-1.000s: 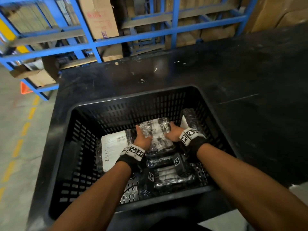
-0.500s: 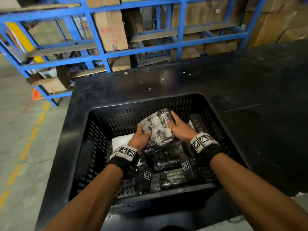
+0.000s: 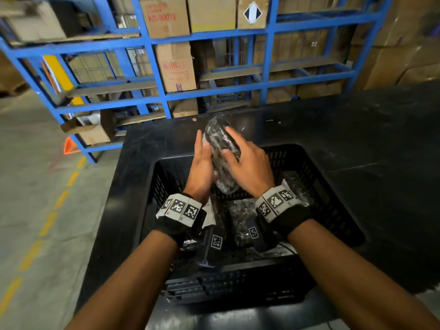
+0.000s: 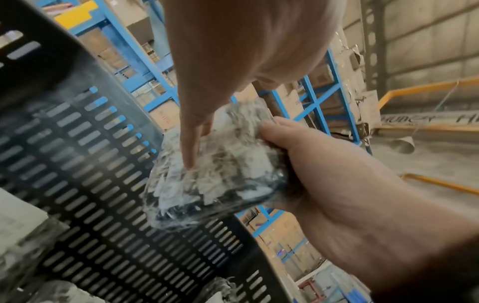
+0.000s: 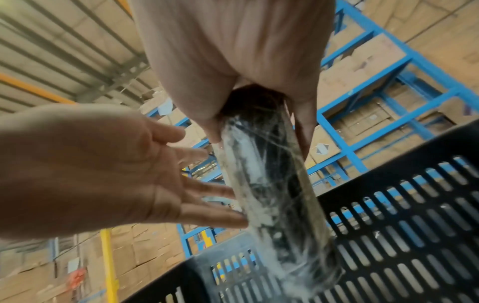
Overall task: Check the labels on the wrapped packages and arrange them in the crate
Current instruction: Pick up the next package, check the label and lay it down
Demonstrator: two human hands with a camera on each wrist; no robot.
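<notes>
Fingers [image 3: 234, 139] of the right hand [image 3: 247, 167] grip the wrapped package [image 3: 220, 151], the left hand [image 3: 201, 170] flat against it. It has come up out of the crate [image 3: 333, 186] to frame centre, likely for label checking, above the counter [image 3: 357, 139].

Black table [image 3: 357, 144], black slotted crate [image 3: 333, 186] on it, small scraps scattered

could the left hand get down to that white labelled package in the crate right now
Probably yes. The left hand only rests flat against the lifted package, which the right hand grips, and the labelled package lies just below it.
</notes>
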